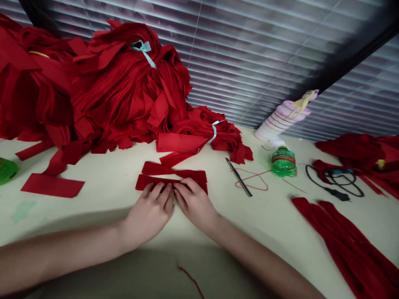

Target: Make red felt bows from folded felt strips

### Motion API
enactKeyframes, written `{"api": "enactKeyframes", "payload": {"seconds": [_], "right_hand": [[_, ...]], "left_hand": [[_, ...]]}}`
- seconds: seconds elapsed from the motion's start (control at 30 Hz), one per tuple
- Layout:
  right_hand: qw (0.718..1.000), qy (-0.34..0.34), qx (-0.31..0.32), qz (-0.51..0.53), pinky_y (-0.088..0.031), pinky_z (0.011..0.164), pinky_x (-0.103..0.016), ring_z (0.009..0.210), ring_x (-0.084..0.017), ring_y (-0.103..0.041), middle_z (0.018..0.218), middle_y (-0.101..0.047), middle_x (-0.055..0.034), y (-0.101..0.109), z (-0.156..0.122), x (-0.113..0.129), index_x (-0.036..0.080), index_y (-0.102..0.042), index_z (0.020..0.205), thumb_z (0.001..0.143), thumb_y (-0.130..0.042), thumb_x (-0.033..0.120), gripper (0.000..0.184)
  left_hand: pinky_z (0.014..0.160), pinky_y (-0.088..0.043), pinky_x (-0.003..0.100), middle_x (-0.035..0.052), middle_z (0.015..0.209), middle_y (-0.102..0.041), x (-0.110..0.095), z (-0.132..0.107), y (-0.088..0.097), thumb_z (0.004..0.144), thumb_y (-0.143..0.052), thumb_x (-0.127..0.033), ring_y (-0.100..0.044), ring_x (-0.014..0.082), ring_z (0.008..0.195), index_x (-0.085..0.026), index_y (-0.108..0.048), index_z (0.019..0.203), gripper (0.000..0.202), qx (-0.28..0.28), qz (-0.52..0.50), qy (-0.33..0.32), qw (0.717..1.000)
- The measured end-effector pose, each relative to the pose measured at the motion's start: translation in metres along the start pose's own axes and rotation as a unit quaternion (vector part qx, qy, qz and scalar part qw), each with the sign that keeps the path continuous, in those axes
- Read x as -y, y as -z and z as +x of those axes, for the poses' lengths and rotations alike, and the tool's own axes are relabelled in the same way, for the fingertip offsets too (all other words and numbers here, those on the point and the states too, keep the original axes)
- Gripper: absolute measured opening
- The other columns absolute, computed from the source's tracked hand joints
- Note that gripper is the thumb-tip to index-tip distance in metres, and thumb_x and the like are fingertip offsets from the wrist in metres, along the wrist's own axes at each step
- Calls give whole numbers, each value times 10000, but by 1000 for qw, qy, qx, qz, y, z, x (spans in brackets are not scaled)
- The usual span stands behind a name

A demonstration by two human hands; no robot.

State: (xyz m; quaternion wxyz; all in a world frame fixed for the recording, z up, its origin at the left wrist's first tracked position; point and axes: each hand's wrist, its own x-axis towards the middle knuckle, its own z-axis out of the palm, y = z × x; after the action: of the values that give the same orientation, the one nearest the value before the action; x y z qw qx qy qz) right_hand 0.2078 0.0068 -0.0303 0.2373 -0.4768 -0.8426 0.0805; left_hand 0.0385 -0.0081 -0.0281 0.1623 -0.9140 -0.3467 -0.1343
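Observation:
A red fabric strip (146,181) lies crosswise on the table under the fingers of both hands. My left hand (152,207) is closed, fingers bent, gripping its near edge left of the middle. Close beside it, my right hand (195,203) is closed on the same edge, thumbs and fingertips almost meeting. The exact pinch is hidden beneath the fingers. Just behind lies a second red strip (156,168), partly twisted. A dark pen-like stick (238,176) rests right of the hands, across a loop of red thread (262,182).
Large heaps of red strips (124,91) and a smaller tied bundle (215,133) stand at the back. To the right are a green plastic bottle piece (283,162), a pink-white roll (280,120), a black cable (339,182) and long red strips (346,236). A single strip (51,185) lies left.

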Motion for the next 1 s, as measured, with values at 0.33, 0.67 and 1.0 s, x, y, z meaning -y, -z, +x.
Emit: {"api": "enactKeyframes", "payload": {"seconds": [0.33, 0.67, 1.0], "right_hand": [[995, 17, 0, -95, -532, 793, -394, 835, -241, -591, 939, -626, -135, 4, 0, 2, 101, -663, 1043, 887, -483, 122, 239], [994, 15, 2, -109, -521, 784, -384, 831, -236, -585, 948, -626, -125, 5, 0, 0, 125, -661, 1043, 904, -454, 157, 250], [996, 10, -1, -85, -508, 814, -384, 863, -236, -580, 963, -616, -128, 4, 0, -1, 134, -658, 1033, 903, -459, 158, 239]], "left_hand": [[891, -462, 485, 170, 1144, -646, 2, -1, -2, 877, -463, -162, -551, 316, 1061, -41, -631, 1131, 328, 3, -4, -4, 1000], [912, -434, 483, 168, 1186, -625, 3, -1, -1, 891, -466, -194, -530, 315, 1084, -40, -613, 1160, 343, 14, -10, -6, 1000], [905, -417, 480, 174, 1181, -627, 3, -1, 0, 884, -468, -211, -522, 318, 1081, -29, -612, 1153, 355, 17, -7, -11, 1000]]}}
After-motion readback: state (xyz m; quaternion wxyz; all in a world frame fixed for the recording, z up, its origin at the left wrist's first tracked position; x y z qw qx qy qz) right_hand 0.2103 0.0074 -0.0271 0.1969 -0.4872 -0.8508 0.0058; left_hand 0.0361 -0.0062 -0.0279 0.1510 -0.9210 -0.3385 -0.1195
